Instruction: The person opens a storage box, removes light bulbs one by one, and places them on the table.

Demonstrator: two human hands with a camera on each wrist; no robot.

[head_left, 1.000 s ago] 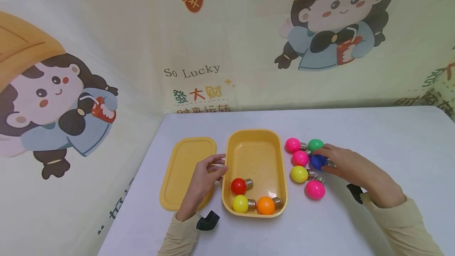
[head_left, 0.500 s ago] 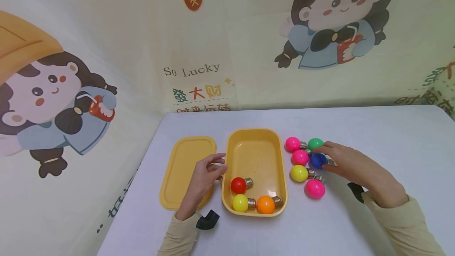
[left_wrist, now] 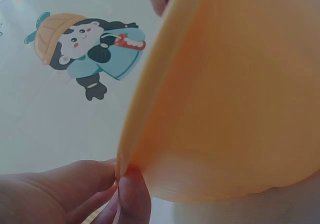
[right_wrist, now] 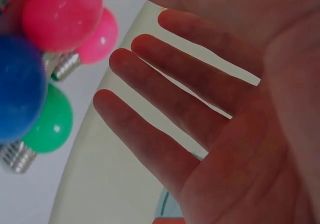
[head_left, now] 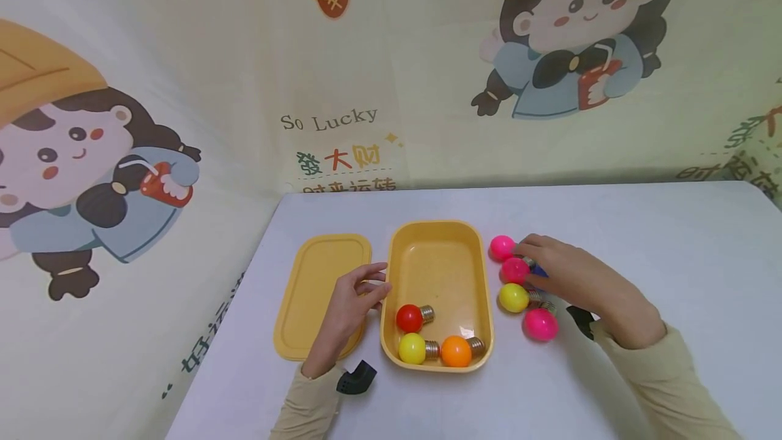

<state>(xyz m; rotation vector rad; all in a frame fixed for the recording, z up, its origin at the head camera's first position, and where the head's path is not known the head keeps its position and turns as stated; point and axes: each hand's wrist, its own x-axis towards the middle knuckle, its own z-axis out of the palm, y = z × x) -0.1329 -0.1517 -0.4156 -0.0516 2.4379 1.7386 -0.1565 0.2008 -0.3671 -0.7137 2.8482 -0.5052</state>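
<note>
Left hand [head_left: 351, 307] pinches left wall of yellow box [head_left: 436, 267]. Right hand [head_left: 577, 276] is right of box, fingers extended, released, partly hiding blue bulb [head_left: 540, 273]; contact unclear. Green bulb [right_wrist: 52, 124], pink bulbs [head_left: 515, 270] also right of box, near right hand. Inside box: red bulb [head_left: 409, 318], orange bulb [head_left: 456, 352], one yellow bulb [head_left: 412, 349].

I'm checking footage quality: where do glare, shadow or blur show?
Head view: glare on the floor of the yellow rectangular plastic box, soft shadow on the white tabletop beside the right beige fabric sleeve; left wrist view: dim overall; right wrist view: the right hand darkly shaded, the round blue bulb soft-edged, a bright highlight on the round green bulb.
</note>
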